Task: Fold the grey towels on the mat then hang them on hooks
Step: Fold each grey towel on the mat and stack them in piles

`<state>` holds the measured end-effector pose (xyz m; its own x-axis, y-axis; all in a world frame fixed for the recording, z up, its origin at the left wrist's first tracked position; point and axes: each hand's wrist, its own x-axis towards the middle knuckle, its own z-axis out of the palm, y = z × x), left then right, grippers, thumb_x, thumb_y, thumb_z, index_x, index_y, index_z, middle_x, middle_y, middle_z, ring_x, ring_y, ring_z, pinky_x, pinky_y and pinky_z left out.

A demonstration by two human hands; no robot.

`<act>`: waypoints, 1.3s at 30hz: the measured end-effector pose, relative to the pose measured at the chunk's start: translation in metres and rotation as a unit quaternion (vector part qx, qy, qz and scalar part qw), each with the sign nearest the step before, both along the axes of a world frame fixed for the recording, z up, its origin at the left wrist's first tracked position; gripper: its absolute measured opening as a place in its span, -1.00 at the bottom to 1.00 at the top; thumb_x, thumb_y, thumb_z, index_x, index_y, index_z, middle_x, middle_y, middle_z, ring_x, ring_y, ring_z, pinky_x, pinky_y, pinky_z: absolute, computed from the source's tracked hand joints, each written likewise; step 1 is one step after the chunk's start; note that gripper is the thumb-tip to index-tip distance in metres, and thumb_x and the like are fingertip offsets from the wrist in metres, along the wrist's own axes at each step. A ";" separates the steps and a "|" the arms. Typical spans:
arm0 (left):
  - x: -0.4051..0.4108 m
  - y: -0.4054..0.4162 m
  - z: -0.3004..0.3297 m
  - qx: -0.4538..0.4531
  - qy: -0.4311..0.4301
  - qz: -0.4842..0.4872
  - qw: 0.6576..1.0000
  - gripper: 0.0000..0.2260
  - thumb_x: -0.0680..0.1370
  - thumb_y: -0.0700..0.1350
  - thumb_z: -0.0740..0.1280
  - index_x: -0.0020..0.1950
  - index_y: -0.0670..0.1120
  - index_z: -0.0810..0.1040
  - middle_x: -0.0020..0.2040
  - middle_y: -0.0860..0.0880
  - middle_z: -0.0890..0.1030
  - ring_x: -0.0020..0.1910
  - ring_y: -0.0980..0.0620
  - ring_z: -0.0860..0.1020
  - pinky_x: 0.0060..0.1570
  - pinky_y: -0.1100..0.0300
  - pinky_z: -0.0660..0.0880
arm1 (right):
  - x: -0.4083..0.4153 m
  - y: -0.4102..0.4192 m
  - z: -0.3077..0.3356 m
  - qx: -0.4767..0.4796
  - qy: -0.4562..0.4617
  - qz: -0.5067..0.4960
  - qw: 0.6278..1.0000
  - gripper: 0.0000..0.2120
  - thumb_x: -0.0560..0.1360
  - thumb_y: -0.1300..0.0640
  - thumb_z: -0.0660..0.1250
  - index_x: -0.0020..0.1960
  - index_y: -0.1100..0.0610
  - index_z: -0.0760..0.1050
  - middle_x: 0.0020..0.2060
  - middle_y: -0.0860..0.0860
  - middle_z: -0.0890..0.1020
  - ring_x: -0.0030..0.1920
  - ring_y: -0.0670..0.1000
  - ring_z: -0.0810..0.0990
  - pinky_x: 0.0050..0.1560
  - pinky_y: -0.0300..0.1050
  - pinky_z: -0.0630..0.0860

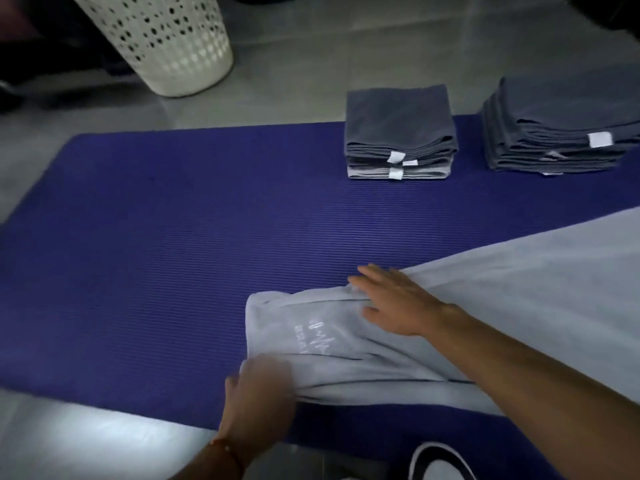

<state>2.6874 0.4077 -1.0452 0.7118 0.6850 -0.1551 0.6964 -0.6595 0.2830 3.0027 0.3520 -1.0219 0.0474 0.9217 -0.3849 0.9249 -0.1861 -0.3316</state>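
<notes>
Fingers of the left hand, at 6 o'clock on the near edge of the mat, appear curled over the near corner of the light grey towel; motion blur hides whether they pinch the cloth or only press it. Right hand, slightly farther out toward 4 o'clock, lies palm down on the towel's far fold, fingers straight and a little spread, thumb apart, fingertips at the cloth's far edge.

Light grey towel: partly bunched, long axis running from its narrow end near the mat's middle out toward 3 o'clock, where it widens and leaves the view. White lettering faces up between the two hands.

Near stack of folded towels: at 1 o'clock on the mat's far edge, dark grey above, lighter layers below, white tags facing the viewer. Second stack: at 2 o'clock, just beside it, apart. White perforated basket: at 11 o'clock on the tiled floor, beyond the mat.
</notes>
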 end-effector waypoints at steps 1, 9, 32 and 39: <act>-0.004 0.001 0.001 0.007 0.006 0.021 1.000 -0.87 0.35 0.06 0.23 -0.12 0.14 0.45 -0.04 0.17 0.42 -0.10 0.07 0.45 -0.24 0.05 0.42 | -0.008 0.005 -0.005 0.001 -0.014 0.001 1.000 -0.44 0.66 -0.10 0.10 0.62 0.05 0.15 0.54 0.04 0.30 0.52 0.10 0.27 0.51 0.09 0.19; -0.049 0.009 0.001 -0.092 -0.063 0.105 0.988 -0.55 0.33 -0.04 0.23 0.22 0.02 0.55 0.13 0.09 0.38 -0.01 0.07 0.44 0.07 0.20 0.47 | -0.046 0.039 0.000 0.099 -0.079 0.206 0.970 -0.43 0.62 -0.17 -0.12 -0.27 0.10 0.48 -0.32 0.01 0.61 -0.25 0.13 0.57 -0.09 0.01 0.49; -0.062 0.027 0.013 -0.462 -0.264 0.394 0.750 -0.87 0.55 -0.25 0.44 -0.21 -0.14 0.62 -0.24 -0.18 0.68 -0.30 -0.04 0.57 -0.29 0.18 0.53 | -0.043 0.232 0.091 -0.006 0.022 0.213 0.977 -0.88 0.38 0.05 0.37 -0.26 0.06 0.47 -0.27 -0.09 0.61 -0.23 -0.04 0.54 -0.19 0.03 0.51; -0.046 0.066 0.030 -0.422 -0.362 0.422 0.716 -0.91 0.60 -0.28 0.34 0.02 -0.31 0.56 -0.24 -0.32 0.65 -0.28 -0.12 0.60 -0.32 0.16 0.55 | -0.013 0.325 0.120 0.153 -0.255 0.253 0.921 -0.82 0.45 -0.03 0.32 -0.14 0.07 0.42 -0.31 0.04 0.52 -0.25 0.19 0.50 -0.30 -0.04 0.37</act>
